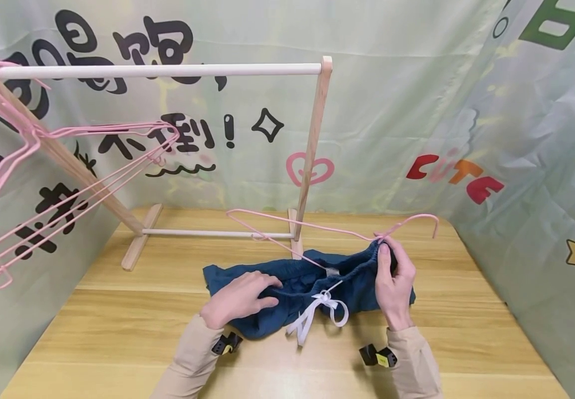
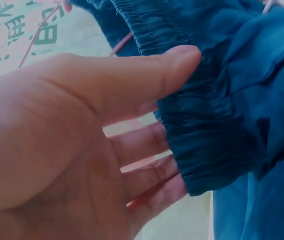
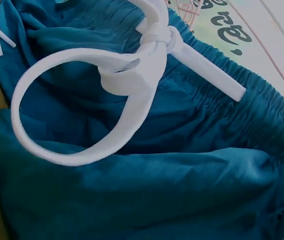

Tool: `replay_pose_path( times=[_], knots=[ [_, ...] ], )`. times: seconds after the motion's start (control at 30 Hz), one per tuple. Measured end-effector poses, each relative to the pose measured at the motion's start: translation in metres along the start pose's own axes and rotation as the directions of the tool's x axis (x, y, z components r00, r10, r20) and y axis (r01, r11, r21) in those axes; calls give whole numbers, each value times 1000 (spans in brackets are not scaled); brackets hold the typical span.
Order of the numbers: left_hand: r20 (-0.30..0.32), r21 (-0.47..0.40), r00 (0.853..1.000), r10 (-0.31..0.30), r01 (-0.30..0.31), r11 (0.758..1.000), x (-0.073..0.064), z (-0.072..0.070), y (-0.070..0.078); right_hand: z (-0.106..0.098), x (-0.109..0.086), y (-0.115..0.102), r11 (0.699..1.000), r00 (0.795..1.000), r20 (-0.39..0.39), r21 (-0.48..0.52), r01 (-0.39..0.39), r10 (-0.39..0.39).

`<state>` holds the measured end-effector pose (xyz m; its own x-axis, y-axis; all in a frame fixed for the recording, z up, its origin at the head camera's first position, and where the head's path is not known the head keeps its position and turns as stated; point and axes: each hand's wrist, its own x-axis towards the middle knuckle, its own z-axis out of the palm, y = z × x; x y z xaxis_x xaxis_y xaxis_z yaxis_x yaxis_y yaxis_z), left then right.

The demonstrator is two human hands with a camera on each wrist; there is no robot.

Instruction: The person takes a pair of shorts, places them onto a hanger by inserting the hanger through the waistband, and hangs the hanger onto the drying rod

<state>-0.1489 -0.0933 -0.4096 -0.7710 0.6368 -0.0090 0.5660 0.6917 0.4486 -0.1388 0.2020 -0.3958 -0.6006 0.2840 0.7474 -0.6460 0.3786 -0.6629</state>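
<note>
Blue drawstring bottoms (image 1: 287,305) lie on bench (image 1: 327,368), pink hanger (image 1: 327,227) partly inside waistband (image 2: 207,135). Right hand (image 1: 394,277): fingers pinch waistband beside hanger. Left hand (image 1: 242,296): fingers around waistband edge, can't tell if gripping. Uneven pull could slip hanger out; white bow (image 1: 324,300) might snag.

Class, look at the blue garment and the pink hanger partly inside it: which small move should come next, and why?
The left grip should probably stretch its side of the blue garment over the free end of the pink hanger: it has hold of the elastic waistband, and that end sticks out of the cloth, while the right grip holds the other side near the hook.
</note>
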Motion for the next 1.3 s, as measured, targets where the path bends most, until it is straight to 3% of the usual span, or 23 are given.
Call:
replay_pose_path(
  times=[0.17,0.4,0.57,0.73,0.9,1.03,1.3],
  knots=[
    [-22,44,999,-23,24,999,-3,-3,-5,-2,1,-2,1000,1000,-12,-17,-22,22],
    [-38,-20,997,-74,74,997,-7,-9,-6,-3,1,-2,999,999,-32,-27,-32,31],
    [-80,16,992,-101,102,995,-11,-11,-6,-4,1,-2,999,999,-41,-39,-20,18],
    [-132,48,987,-94,101,994,-14,-14,-10,-5,1,-2,999,1000,-27,-45,-3,2],
    [-156,3,982,-108,110,994,-14,-17,-12,-5,1,-2,999,1000,-20,-45,4,-5],
    [-185,-30,976,-119,116,993,-15,-21,-11,-5,1,-3,997,999,-27,-68,-30,28],
    [-294,-40,952,-86,77,996,-16,-29,-11,-3,1,-3,988,992,-78,-117,-104,95]
  ],
)
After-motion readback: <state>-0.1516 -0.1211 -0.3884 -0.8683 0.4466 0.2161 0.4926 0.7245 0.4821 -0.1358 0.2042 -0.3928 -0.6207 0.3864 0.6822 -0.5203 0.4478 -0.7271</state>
